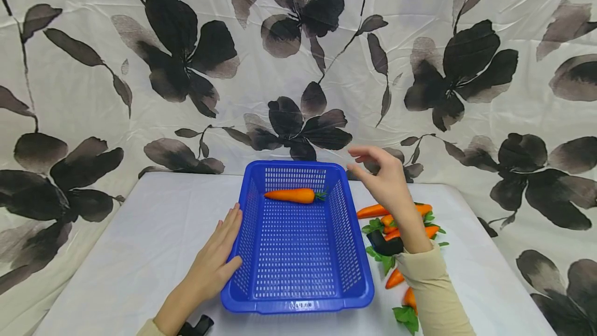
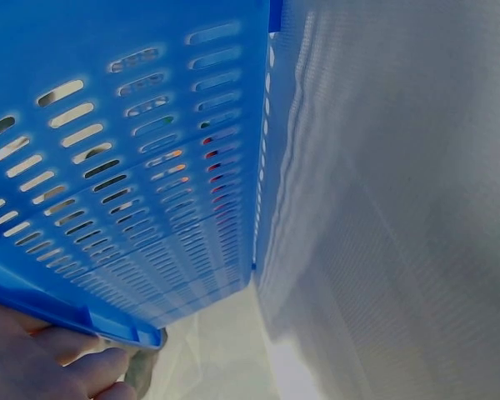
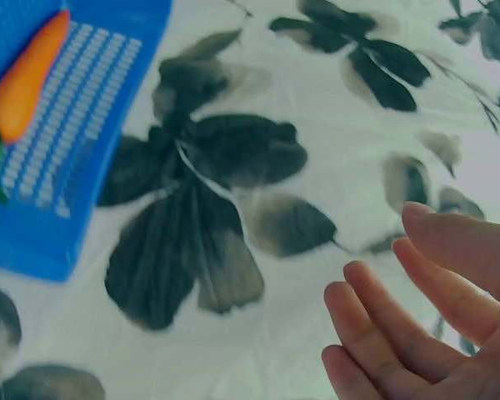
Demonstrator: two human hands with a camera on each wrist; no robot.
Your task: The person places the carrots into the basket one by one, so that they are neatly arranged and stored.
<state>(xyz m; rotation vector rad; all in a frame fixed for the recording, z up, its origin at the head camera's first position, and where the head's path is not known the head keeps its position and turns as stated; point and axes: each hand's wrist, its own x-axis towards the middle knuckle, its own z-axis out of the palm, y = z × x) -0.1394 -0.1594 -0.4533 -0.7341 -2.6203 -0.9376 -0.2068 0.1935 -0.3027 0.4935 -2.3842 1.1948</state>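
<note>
A blue plastic basket (image 1: pixel 298 302) with slotted walls stands on the white table. One orange carrot (image 1: pixel 291 195) with a short green top lies inside it, across the far end. My left hand (image 1: pixel 216 258) rests along the basket's left rim, fingers straight and thumb toward the near side. In the left wrist view the fingers (image 2: pixel 96 367) show at the rim, beside the slotted outer wall. Raised near the basket's far right corner is my right hand (image 1: pixel 382 175), its fingers loosely bent and holding nothing. The right wrist view shows the gap between thumb and fingers.
Right of the basket, partly behind my right forearm, lie several orange vegetables with green leaves, among them a carrot (image 1: pixel 371 211) and a leafy piece (image 1: pixel 407 318) near the front. A white cloth with dark flowers (image 1: pixel 298 123) hangs behind the table (image 1: pixel 121 253).
</note>
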